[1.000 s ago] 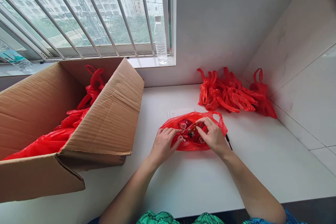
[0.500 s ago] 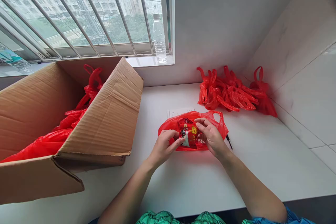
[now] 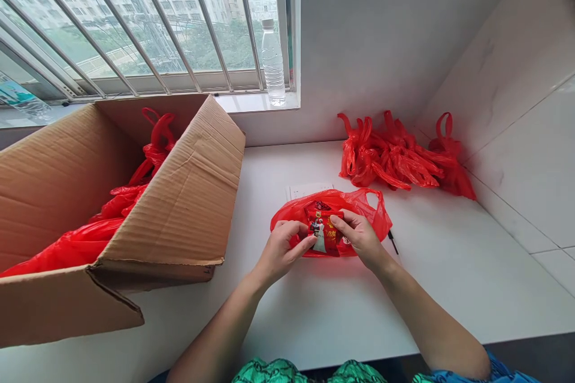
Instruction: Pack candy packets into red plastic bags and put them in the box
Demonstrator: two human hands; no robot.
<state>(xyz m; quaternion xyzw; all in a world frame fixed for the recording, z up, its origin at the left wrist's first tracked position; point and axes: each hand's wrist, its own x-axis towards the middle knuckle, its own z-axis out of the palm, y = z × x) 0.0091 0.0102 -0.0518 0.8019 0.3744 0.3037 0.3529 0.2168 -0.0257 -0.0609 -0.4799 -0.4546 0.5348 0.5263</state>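
Note:
A small shiny red snack packet (image 3: 322,236) with yellow lettering and a pale printed figure lies over a red plastic bag (image 3: 290,208). My right hand (image 3: 362,242) pinches the packet by its upper right part, thumb on the front. At its left edge my left hand (image 3: 284,248) is curled, with forefinger and thumb closed on the packet's side. Other packets show partly beneath it inside the bag, mostly covered. The bag is spread out on the white table, and one loop handle stands out at its right end.
A large cardboard box (image 3: 179,191) at left holds several red bags (image 3: 90,242). More knotted red bags (image 3: 390,152) lie against the back wall. A black pen-like object (image 3: 393,242) and a white paper (image 3: 309,190) adjoin the bag. A clear bottle (image 3: 272,66) stands on the windowsill.
My right hand has shifted slightly and its thumb now presses on the front of the packet, which sits a little more raised and upright. My left hand has hardly moved.

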